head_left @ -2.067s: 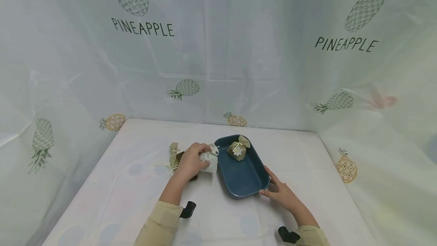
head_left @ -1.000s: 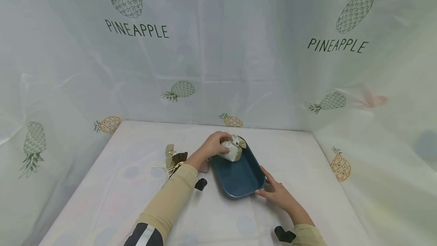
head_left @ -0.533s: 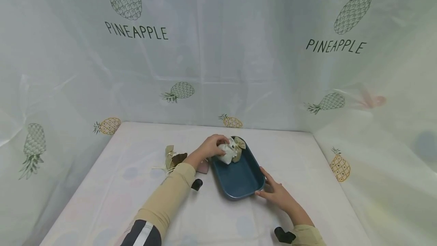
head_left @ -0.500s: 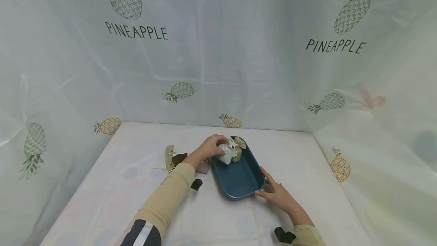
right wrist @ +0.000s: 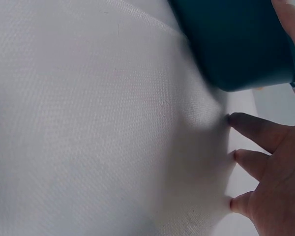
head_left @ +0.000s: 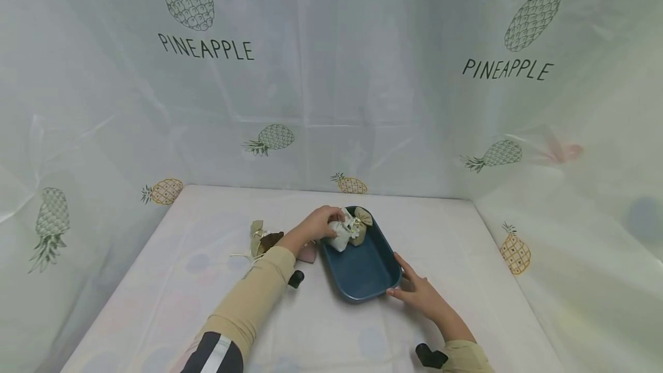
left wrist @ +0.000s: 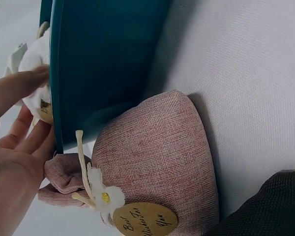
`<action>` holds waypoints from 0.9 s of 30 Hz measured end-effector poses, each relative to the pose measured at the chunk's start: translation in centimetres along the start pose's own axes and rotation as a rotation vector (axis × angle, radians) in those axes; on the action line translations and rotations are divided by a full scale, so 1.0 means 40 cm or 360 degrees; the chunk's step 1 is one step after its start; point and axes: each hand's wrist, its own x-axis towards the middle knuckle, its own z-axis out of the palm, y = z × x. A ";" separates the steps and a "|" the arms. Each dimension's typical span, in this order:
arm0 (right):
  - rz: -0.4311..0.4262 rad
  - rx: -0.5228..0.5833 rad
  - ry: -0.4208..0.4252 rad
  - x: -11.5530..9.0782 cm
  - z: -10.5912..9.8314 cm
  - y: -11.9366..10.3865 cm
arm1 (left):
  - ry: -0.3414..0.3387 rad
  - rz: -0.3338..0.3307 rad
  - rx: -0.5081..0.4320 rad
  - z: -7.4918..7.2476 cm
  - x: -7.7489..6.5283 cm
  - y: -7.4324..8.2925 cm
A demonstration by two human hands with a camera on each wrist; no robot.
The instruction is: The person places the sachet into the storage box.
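Observation:
At the left rim of a dark blue tray, my left hand holds a white drawstring pouch between thumb and fingers. The pouch lies inside the tray's far end, against an olive pouch with a tied neck. In the left wrist view the thumb presses on the white pouch beside the tray wall. My right hand holds the tray's near right corner, thumb and forefinger on either side. Its other fingertips are low by the tablecloth in the right wrist view.
Just left of the tray lies a pink pouch with a white flower and a round tag. Farther left are a brown pouch and another olive pouch with loose cords. A pineapple-print curtain hangs behind the table.
My left hand has carried the white pouch from left of the tray over the olive pouch, then drawn it slightly back left, so both sit side by side. My right hand has stayed at its corner.

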 end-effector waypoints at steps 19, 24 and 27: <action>0.0024 0.0013 0.0016 0.000 0.004 0.005 | -0.0052 0.0070 0.0313 0.012 -0.030 0.007; 0.0018 -0.0008 0.0024 -0.005 0.001 0.002 | -0.0045 0.0167 0.0175 -0.012 -0.053 0.007; 0.0014 0.0005 0.0013 -0.006 0.000 0.000 | -0.0018 0.0165 0.0108 -0.029 -0.078 0.011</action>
